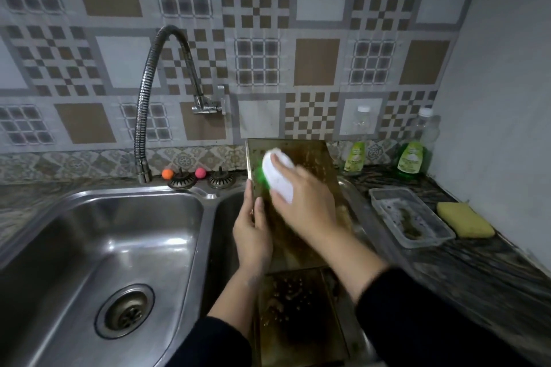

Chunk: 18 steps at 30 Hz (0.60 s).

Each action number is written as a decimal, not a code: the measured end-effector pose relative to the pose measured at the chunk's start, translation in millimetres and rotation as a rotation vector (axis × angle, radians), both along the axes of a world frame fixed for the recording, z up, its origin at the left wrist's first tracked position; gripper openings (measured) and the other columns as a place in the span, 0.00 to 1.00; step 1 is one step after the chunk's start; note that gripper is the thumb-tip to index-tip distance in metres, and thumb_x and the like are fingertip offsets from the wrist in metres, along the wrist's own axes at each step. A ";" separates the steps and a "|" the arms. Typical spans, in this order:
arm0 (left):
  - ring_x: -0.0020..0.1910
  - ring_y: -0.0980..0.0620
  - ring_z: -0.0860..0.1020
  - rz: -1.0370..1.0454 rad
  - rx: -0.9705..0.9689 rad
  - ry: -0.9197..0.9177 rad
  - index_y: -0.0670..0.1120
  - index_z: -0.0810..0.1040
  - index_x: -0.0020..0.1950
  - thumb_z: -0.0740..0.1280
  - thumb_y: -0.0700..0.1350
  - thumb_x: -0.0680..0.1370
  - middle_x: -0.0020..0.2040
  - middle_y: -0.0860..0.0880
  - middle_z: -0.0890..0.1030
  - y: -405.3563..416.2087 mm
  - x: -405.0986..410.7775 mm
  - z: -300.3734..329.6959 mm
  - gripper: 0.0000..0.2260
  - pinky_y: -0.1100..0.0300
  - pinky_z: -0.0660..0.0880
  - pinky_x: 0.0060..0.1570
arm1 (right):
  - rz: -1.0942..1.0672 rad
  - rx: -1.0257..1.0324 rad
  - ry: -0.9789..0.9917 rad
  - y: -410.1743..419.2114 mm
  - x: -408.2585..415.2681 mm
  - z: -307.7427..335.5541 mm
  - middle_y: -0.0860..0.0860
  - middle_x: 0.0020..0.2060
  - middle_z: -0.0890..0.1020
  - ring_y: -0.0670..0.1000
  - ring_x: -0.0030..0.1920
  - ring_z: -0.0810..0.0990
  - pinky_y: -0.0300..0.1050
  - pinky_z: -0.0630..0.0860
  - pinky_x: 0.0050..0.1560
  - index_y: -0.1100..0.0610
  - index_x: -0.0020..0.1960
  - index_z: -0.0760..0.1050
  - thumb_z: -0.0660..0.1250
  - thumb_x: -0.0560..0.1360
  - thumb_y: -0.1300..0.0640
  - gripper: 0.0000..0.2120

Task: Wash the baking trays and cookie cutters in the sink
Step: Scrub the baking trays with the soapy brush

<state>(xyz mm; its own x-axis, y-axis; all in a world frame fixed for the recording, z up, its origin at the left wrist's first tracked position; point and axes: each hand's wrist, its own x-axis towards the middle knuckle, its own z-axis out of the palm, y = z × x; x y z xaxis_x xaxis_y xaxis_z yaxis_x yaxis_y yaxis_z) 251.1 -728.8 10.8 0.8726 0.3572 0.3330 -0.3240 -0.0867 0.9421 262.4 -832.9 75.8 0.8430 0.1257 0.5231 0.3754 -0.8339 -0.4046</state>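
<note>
The left basin (98, 247) lies open, nothing in it but the drain (124, 310), so a hand can drop straight in there. Over its far rim the flexible tap (146, 98) arches down and two strainer plugs (200, 179) sit on the ledge, crowding that back edge. The right basin is blocked: a tray (310, 158) stands tilted upright in it, with the left hand (253, 232) gripping its edge and the right hand (301, 202) pressing a white scrubber (280, 176) to its face, and a second tray (298, 316) lies below. On the right counter a plastic container (410, 217), a yellow sponge (465, 219) and two soap bottles (413, 152) fill the far end; the near stretch is bare.
</note>
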 end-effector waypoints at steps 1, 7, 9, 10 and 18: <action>0.66 0.69 0.67 0.029 0.002 0.016 0.54 0.64 0.74 0.58 0.45 0.83 0.70 0.58 0.69 9.7 1.9 -2.1 0.19 0.72 0.67 0.63 | 0.046 0.004 0.015 0.6 -20.4 -21.5 0.45 0.63 0.74 0.46 0.53 0.77 0.37 0.70 0.46 0.36 0.74 0.55 0.62 0.76 0.47 0.29; 0.60 0.79 0.66 0.052 0.062 0.015 0.56 0.65 0.74 0.58 0.44 0.83 0.65 0.66 0.70 22.8 -3.8 -3.6 0.20 0.80 0.65 0.58 | 0.101 0.047 -0.056 4.0 -45.9 -54.0 0.45 0.51 0.78 0.47 0.44 0.80 0.35 0.74 0.39 0.38 0.73 0.59 0.61 0.73 0.44 0.29; 0.61 0.78 0.67 0.023 0.069 0.007 0.56 0.66 0.74 0.58 0.43 0.83 0.65 0.66 0.70 9.1 -10.1 -2.2 0.20 0.81 0.64 0.57 | 0.043 0.107 -0.059 9.4 -10.0 -20.8 0.47 0.52 0.77 0.47 0.45 0.77 0.37 0.74 0.40 0.41 0.74 0.58 0.64 0.76 0.47 0.29; 0.62 0.77 0.67 0.010 0.064 0.006 0.56 0.66 0.74 0.58 0.43 0.83 0.65 0.66 0.70 2.5 -12.6 -1.1 0.20 0.80 0.64 0.58 | 0.022 0.126 -0.047 11.5 7.0 -5.4 0.48 0.52 0.76 0.46 0.44 0.75 0.34 0.71 0.39 0.41 0.75 0.57 0.64 0.76 0.48 0.29; 0.52 0.84 0.67 0.142 0.061 0.051 0.57 0.66 0.73 0.59 0.44 0.83 0.65 0.61 0.72 22.9 -3.3 1.7 0.19 0.84 0.64 0.48 | 0.213 0.168 0.124 3.1 -44.5 -48.4 0.40 0.52 0.74 0.43 0.50 0.74 0.28 0.66 0.42 0.33 0.71 0.57 0.68 0.74 0.49 0.32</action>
